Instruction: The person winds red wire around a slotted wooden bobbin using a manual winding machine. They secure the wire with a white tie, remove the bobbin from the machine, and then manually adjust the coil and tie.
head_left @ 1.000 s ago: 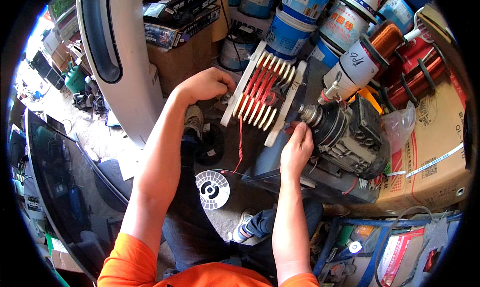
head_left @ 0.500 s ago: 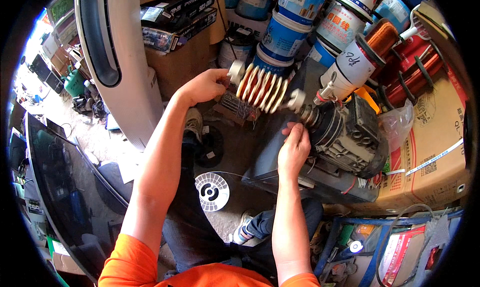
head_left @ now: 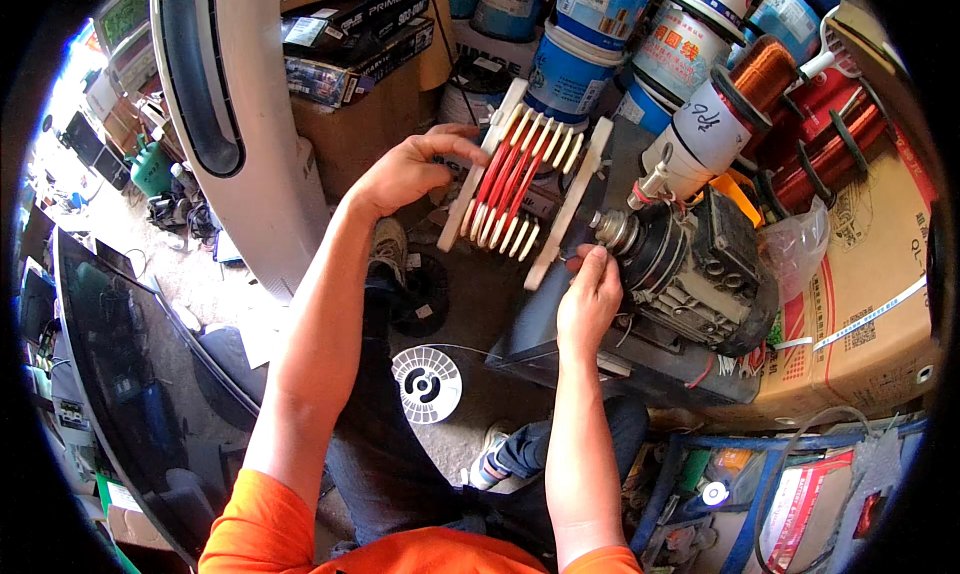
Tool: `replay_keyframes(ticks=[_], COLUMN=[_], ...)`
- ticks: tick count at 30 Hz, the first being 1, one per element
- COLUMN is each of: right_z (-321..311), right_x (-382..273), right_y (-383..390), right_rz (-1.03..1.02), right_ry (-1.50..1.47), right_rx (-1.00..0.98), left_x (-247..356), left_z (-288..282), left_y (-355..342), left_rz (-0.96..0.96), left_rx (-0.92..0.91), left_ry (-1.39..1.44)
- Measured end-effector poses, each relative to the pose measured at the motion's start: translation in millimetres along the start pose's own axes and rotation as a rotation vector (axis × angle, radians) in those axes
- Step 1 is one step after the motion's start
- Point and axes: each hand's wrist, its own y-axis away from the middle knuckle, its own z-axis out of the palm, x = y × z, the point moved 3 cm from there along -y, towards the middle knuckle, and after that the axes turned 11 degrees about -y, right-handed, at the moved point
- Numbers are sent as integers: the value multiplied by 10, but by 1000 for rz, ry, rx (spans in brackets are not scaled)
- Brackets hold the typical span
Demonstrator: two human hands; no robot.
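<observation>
A coil-winding former (head_left: 510,189), with pale ribs, two long end bars and red wire wound on it, sits on the shaft of a grey electric motor (head_left: 695,274). My left hand (head_left: 425,169) is at its left end bar, fingers partly bent and apart, the index finger stretched toward the bar; whether it touches I cannot tell. Below the shaft, my right hand (head_left: 592,289) is closed in a pinch beside the former's right end bar. What its fingertips hold is hidden. A thin wire runs from the floor beside a white slotted reel (head_left: 427,384) toward the motor's base.
Blue and white buckets (head_left: 570,74) are stacked behind the former. Copper wire spools (head_left: 760,79) and a large cardboard box (head_left: 850,304) stand right of the motor. A tall white appliance (head_left: 225,124) rises at the left, near a dark screen (head_left: 140,364). A blue-framed rack (head_left: 760,494) holds clutter.
The former has turned on the shaft, its end bars now seen lengthwise. My left hand's index finger has stretched out to the right. My right hand stays almost in place.
</observation>
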Motion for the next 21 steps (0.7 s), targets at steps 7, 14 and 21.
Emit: replay_keyframes(ticks=[7, 14, 21], right_z=[-2, -2, -1], right_x=[33, -2, 34], right_y=[-7, 5, -11], right_rz=[1, -47, -101], right_ry=[-19, -5, 23], right_rx=[-1, 4, 27], left_x=[-182, -84, -89], left_z=[45, 142, 243], left_y=[-44, 81, 104], left_rz=[-116, -58, -205], left_rx=[-84, -121, -98], left_ry=[129, 63, 413])
